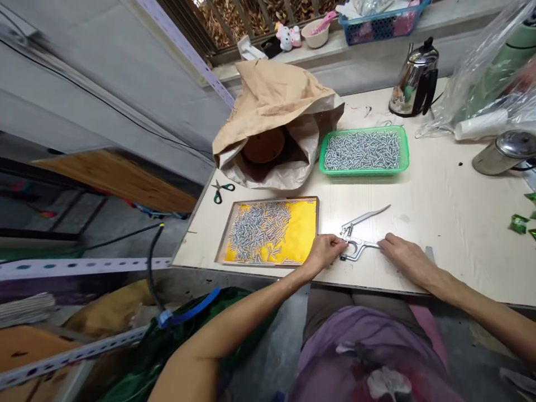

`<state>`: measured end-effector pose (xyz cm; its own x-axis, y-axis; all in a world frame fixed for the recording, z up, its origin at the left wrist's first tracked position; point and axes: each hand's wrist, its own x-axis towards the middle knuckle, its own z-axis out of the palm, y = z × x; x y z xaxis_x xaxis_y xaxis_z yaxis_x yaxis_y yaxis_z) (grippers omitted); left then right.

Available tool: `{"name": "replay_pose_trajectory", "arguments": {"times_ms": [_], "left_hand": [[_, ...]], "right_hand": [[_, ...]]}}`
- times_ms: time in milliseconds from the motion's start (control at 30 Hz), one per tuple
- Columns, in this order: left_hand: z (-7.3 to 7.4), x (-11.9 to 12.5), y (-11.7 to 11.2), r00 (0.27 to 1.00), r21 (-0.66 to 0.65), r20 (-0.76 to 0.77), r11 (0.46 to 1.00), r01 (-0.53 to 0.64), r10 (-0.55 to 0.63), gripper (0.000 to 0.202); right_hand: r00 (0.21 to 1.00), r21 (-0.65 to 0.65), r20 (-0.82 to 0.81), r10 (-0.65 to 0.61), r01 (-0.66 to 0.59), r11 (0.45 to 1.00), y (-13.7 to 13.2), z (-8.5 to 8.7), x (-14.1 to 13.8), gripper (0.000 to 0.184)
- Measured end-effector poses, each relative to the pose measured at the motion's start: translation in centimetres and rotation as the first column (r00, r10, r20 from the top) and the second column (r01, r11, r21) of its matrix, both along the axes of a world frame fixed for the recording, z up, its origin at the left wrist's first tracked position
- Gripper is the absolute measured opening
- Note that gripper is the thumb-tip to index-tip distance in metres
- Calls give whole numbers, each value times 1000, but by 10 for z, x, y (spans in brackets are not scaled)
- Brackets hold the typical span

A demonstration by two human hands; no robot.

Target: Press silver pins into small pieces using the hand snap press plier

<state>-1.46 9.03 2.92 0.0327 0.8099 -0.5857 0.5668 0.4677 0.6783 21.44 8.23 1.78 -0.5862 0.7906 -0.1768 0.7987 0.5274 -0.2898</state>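
Observation:
A metal plier-like hand tool (360, 233) lies on the pale table, one handle raised toward the upper right. My left hand (324, 252) is pinched at the tool's head, fingers closed on something too small to name. My right hand (401, 254) rests on the lower handle with fingers curled over it. Left of my hands a wooden-framed yellow tray (304, 223) holds several small silver screws. A green plastic tray (362, 169) farther back is full of the same screws.
A brown paper sack (272, 106) lies open behind the yellow tray, green-handled scissors (221, 190) to its left. A steel kettle (414, 78), clear plastic bags (486, 72) and a metal pot (506, 151) stand at the back right. The table edge (251, 267) runs just before me.

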Motion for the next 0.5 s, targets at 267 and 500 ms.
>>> {"name": "replay_pose_trajectory", "arguments": {"times_ms": [267,500], "left_hand": [[-11,-6,6,993,-82,-48,992,99,-104,28],[-7,-2,13,986,-169,-74,977,133,-147,29]], "right_hand": [[997,47,-63,51,-48,998,-2,-7,5,26],[992,123,-108,73,-59,991,-6,-11,9,29]]}}
